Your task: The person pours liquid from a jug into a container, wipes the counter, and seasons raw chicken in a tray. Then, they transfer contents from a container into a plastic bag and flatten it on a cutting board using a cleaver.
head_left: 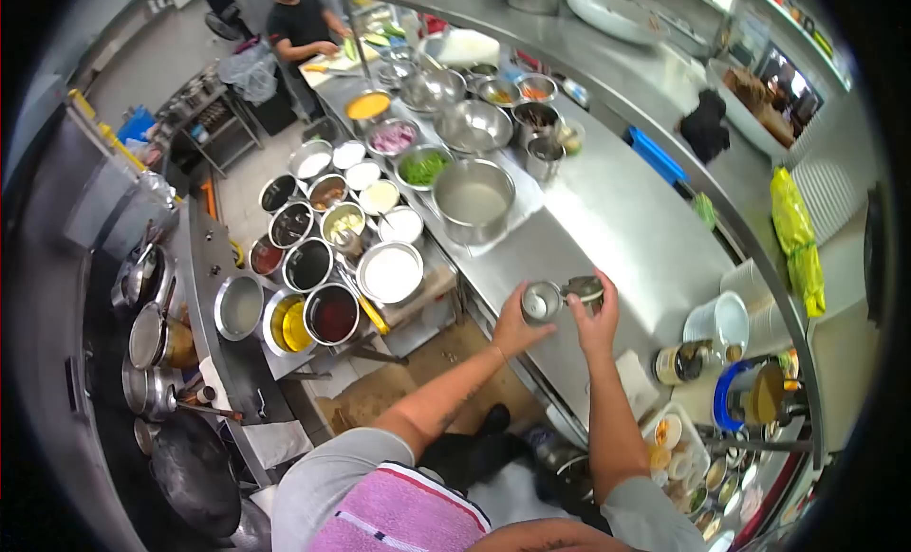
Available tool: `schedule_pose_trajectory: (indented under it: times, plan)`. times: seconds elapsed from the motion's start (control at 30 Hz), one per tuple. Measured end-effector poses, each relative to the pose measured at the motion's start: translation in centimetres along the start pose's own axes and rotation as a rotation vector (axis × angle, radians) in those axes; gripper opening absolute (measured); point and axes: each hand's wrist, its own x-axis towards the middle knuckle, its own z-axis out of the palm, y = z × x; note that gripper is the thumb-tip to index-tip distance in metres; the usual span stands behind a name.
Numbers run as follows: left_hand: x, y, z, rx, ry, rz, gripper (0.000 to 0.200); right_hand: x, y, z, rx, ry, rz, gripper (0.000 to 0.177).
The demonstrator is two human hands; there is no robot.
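Note:
Over the steel counter, my left hand is wrapped round a small metal cup, whose open top faces up. Close beside it, my right hand holds a small dark metal container; its exact shape is hard to make out. The cup and the container are almost side by side. Beyond my hands stands a large metal pot with pale contents. A bowl of chopped greens is just past that pot.
Sauce pots, one with dark red liquid, stand on the left. A wok lies lower left. White tubs and a jar are right. A co-worker handles food at the far end.

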Motion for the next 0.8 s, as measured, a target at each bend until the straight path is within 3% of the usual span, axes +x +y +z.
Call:
schedule_pose_trajectory:
  times: [0.07,0.1,0.17,0.2,0.3,0.4,0.47,0.57,0.77,0.8]
  plan:
    - [0.4,0.5,0.5,-0.048,0.102,-0.178,0.097,0.1,0.3,1.2,0.034,0.002,-0.057,0.067]
    - [0.8,2.1,-0.2,-0.047,0.118,-0.16,0.097,-0.1,1.0,1.5,-0.076,-0.033,-0.117,0.066]
    - [1.1,6.6,-1.9,-0.121,0.062,-0.295,0.078,-0.4,2.4,2.0,-0.189,-0.065,-0.196,0.064]
    - [0.9,3.8,-0.6,-0.11,0.146,-0.184,0.07,-0.8,3.1,2.2,-0.226,-0.115,-0.192,0.064]
    - [0.0,3.5,-1.5,-0.099,0.135,-0.133,0.074,-2.1,2.2,2.6,-0.295,-0.188,-0.178,0.065]
    - [-2.3,4.6,-2.8,0.01,0.186,-0.179,0.077,-4.3,-1.6,3.2,-0.172,-0.244,-0.019,0.066]
    - [-3.9,4.7,-4.1,0.041,0.164,-0.138,0.079,-5.1,-2.7,3.4,-0.428,-0.391,-0.185,0.068]
    - [-5.9,6.5,-7.8,0.097,0.091,-0.1,0.082,-7.0,-4.2,4.1,-0.488,-0.476,-0.252,0.069]
    - [-11.2,9.3,-14.1,0.01,-0.048,-0.154,0.079,-11.3,-7.8,6.3,-0.327,-0.607,-0.195,0.072]
    - [-12.2,9.2,-15.0,-0.012,-0.046,-0.147,0.078,-11.7,-8.6,6.9,-0.378,-0.63,-0.337,0.074]
